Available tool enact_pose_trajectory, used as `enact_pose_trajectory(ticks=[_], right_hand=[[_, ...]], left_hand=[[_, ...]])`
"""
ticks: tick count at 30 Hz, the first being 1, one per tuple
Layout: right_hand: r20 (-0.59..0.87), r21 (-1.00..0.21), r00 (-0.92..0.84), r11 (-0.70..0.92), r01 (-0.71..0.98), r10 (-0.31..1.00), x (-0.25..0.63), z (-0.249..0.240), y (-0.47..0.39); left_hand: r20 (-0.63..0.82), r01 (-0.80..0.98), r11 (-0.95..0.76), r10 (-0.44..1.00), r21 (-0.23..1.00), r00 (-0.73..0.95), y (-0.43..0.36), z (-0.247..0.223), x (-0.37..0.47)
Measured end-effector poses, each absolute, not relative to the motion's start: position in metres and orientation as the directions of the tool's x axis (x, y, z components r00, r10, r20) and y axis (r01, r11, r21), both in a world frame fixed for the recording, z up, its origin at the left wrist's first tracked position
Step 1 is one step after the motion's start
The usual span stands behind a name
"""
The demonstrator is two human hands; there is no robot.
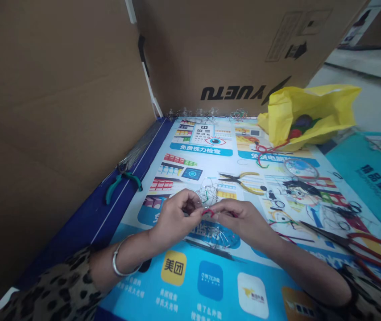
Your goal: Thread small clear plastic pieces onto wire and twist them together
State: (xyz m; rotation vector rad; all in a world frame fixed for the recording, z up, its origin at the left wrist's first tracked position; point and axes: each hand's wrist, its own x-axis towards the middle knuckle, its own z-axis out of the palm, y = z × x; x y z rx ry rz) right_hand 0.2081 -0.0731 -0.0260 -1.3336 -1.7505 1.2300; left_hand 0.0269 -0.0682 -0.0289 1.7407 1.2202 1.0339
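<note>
Close together over the printed sheet [110, 243], my left hand [177, 218] and my right hand [244, 218] pinch a small red piece [208, 212] between them. The fingers of both hands are closed on it, near its two ends. Behind the fingertips stands a tangle of thin wire [209, 191] with a bit of green on it. More looped wire [222, 236] lies just below my hands. Whether the red piece is joined to the wire cannot be made out.
Yellow-handled pliers [250, 182] lie beyond my hands, teal-handled pliers [123, 183] at the left. Large red-handled scissors [351, 243] and small black scissors [349, 209] are at the right. A yellow bag [327, 107] holds coloured yarn. Cardboard walls [210, 49] stand behind and left.
</note>
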Motion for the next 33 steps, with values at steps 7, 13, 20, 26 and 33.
enact_pose_trajectory(ticks=[7,13,20,26,33], right_hand=[[0.340,-0.692,-0.384,0.505,0.516,0.859,0.207,-0.027,-0.080],[0.511,-0.415,-0.468,0.684,0.601,0.721,0.207,-0.031,-0.083],[0.521,-0.189,-0.551,0.718,0.670,0.652,0.209,-0.033,-0.087],[0.512,-0.263,-0.525,0.707,0.657,0.679,0.208,-0.034,-0.086],[0.363,-0.681,-0.370,0.514,0.521,0.855,0.207,-0.022,-0.083]], left_hand=[[0.235,0.410,-0.306,0.948,0.859,0.216,-0.070,-0.030,0.025],[0.264,0.408,-0.343,0.934,0.846,0.239,-0.069,-0.029,0.024],[0.270,0.385,-0.348,0.932,0.855,0.243,-0.069,-0.032,0.024],[0.265,0.384,-0.346,0.932,0.856,0.248,-0.069,-0.031,0.024],[0.307,0.375,-0.391,0.914,0.840,0.263,-0.069,-0.032,0.023]])
